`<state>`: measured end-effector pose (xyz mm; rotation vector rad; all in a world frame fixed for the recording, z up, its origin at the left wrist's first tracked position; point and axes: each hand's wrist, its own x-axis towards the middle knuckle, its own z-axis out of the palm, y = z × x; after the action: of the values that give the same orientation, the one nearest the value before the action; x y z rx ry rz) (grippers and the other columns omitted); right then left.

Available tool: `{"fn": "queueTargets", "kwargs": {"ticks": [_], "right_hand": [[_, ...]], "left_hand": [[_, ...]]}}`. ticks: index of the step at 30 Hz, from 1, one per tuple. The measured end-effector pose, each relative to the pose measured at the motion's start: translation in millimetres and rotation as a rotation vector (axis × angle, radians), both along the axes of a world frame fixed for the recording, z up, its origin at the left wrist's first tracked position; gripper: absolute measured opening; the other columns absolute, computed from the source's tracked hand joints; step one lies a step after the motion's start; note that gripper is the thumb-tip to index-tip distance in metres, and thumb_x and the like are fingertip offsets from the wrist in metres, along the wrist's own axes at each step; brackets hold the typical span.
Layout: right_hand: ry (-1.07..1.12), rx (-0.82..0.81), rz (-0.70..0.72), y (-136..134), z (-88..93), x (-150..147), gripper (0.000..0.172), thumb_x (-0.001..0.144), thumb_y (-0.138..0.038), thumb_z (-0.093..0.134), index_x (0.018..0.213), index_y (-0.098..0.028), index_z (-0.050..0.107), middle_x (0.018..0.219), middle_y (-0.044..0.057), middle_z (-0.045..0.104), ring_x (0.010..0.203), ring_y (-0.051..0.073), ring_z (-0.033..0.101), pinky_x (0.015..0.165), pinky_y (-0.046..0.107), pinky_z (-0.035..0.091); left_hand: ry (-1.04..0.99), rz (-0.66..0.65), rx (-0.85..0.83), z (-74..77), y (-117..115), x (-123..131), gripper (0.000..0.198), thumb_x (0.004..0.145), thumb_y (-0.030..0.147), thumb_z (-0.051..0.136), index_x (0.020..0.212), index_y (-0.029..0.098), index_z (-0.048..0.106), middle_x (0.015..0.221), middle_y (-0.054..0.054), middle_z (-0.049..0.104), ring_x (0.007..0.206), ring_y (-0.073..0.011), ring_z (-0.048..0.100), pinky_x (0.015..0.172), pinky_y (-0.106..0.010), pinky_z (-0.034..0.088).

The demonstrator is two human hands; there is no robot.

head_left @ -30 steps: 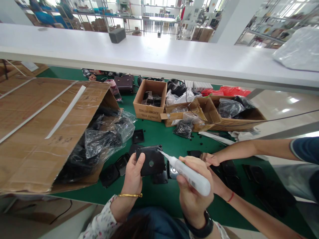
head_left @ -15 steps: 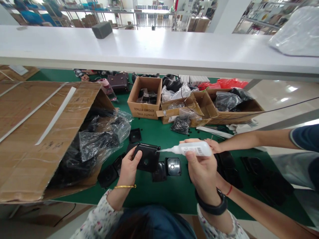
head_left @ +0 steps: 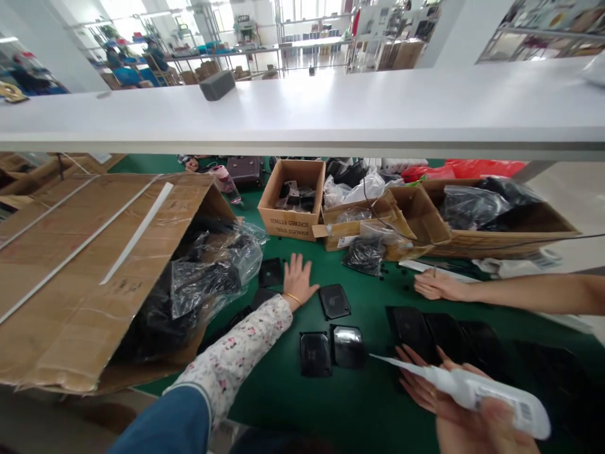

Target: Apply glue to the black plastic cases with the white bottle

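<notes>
My left hand [head_left: 299, 279] is stretched far out over the green table [head_left: 368, 403], fingers spread and holding nothing. It lies between a black square plate [head_left: 270, 272] on its left and another black plate [head_left: 334, 301] on its right. My right hand [head_left: 486, 430] sits at the bottom right, blurred, and is wrapped round a white squeeze tube [head_left: 477, 392] whose thin nozzle points left. Two more black plates [head_left: 315, 354] [head_left: 347, 346] lie side by side in front of the nozzle.
A co-worker's hands rest on the table: one [head_left: 437, 285] at right, one [head_left: 418, 378] under the tube by a row of black plates [head_left: 411, 325]. A large open carton [head_left: 85, 265] with bagged black parts fills the left. Small cartons [head_left: 293, 198] stand behind.
My left hand has let go of the black plate it held and reached forward, open. My right hand with the tube has dropped down and to the right. The view has tilted.
</notes>
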<state>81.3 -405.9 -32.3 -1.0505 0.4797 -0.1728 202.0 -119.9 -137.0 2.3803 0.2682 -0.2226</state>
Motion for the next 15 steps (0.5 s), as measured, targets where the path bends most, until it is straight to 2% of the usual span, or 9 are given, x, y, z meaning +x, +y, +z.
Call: {"fn": "queueTargets", "kwargs": {"ticks": [2,5,7,9,11,13,15], "right_hand": [[0.057,0.044,-0.030,0.8,1.4,4.4,0.038,0.067,-0.042,0.082,0.095,-0.020,0.068,0.089,0.005,0.070,0.079,0.024,0.067,0.071,0.041,0.062],[0.063,0.127,-0.113,13.8,3.9,12.7,0.029,0.073,-0.037,0.078,0.094,-0.020,0.068,0.092,0.002,0.070,0.083,0.016,0.067,0.078,0.029,0.060],[0.029,0.160,-0.085,24.2,3.6,18.9,0.022,0.078,-0.037,0.074,0.093,-0.021,0.068,0.092,0.001,0.069,0.084,0.015,0.066,0.080,0.028,0.060],[-0.014,0.174,-0.034,32.9,3.5,25.4,0.019,0.082,-0.038,0.071,0.092,-0.023,0.067,0.090,0.000,0.069,0.082,0.016,0.067,0.077,0.031,0.061],[-0.028,0.213,-0.011,40.8,5.5,31.7,0.017,0.082,-0.038,0.071,0.090,-0.024,0.066,0.088,-0.001,0.069,0.080,0.015,0.066,0.074,0.031,0.061],[0.000,0.281,-0.017,49.6,9.9,36.7,0.017,0.080,-0.036,0.073,0.088,-0.023,0.066,0.087,-0.002,0.069,0.079,0.015,0.066,0.071,0.030,0.060],[0.028,0.331,-0.030,59.9,14.7,39.3,0.018,0.077,-0.035,0.075,0.087,-0.022,0.065,0.086,-0.002,0.068,0.078,0.014,0.065,0.070,0.030,0.059]], "left_hand": [[0.029,0.026,0.023,8.8,38.7,0.2,0.086,0.068,0.044,0.076,0.139,0.014,0.039,0.154,-0.020,0.020,0.143,-0.0408,-0.002,0.112,-0.060,-0.003],[0.073,0.081,-0.043,19.7,88.8,2.6,0.077,0.075,0.051,0.067,0.138,0.015,0.040,0.152,-0.017,0.025,0.143,-0.0392,0.006,0.111,-0.063,-0.006],[0.079,0.098,-0.146,26.7,105.0,4.1,0.080,0.072,0.055,0.068,0.136,0.015,0.042,0.150,-0.017,0.031,0.143,-0.0380,0.011,0.113,-0.060,-0.001],[0.080,0.096,-0.301,35.5,106.7,1.7,0.092,0.063,0.060,0.072,0.137,0.015,0.042,0.147,-0.018,0.037,0.142,-0.0382,0.016,0.114,-0.055,0.009],[0.101,0.077,-0.499,46.7,98.0,-9.1,0.099,0.062,0.068,0.066,0.141,0.016,0.037,0.143,-0.018,0.043,0.137,-0.0381,0.029,0.111,-0.052,0.025],[0.142,0.044,-0.691,59.8,83.4,-30.2,0.099,0.069,0.078,0.048,0.144,0.016,0.031,0.140,-0.019,0.047,0.127,-0.0376,0.045,0.100,-0.053,0.039],[0.187,0.012,-0.923,72.9,66.1,-58.5,0.100,0.071,0.084,0.031,0.146,0.018,0.026,0.141,-0.019,0.046,0.120,-0.0382,0.052,0.091,-0.055,0.045]]}}
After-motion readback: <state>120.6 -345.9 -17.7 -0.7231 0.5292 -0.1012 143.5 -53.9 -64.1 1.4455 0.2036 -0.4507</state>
